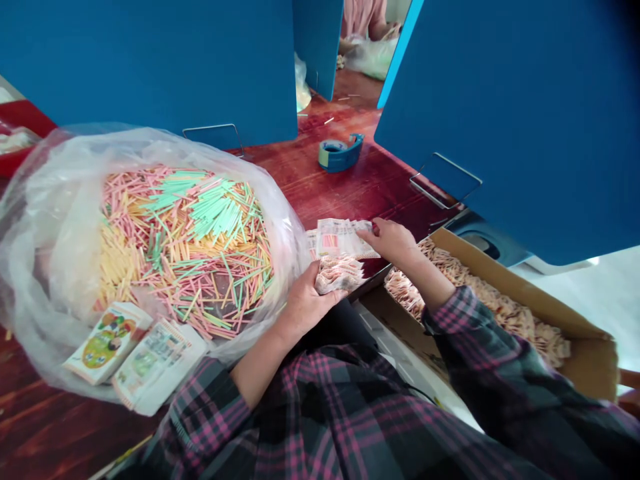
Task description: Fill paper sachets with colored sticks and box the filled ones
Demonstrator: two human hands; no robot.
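Note:
My left hand (pixel 303 303) is closed around a stack of small filled packets (pixel 340 273), held at the table's front edge. Just beyond it, my right hand (pixel 391 241) pinches the right end of some flat, printed clear packets (pixel 337 235) lying on the table. Left of my hands, a large clear plastic bag (pixel 287 220) gapes wide, full of short pink, yellow and green sticks (pixel 200 247). Two stacks of printed paper packets lie at the bag's near rim: one with a colourful picture (pixel 107 340), the other mostly white and green (pixel 155 367).
A blue tape dispenser (pixel 341 153) stands on the red table (pixel 280 167). Blue divider panels (pixel 150 60) rise behind, with wire feet (pixel 445 181). A cardboard box (pixel 590 353) of filled packets sits at lower right. Another person (pixel 367 20) works beyond the gap.

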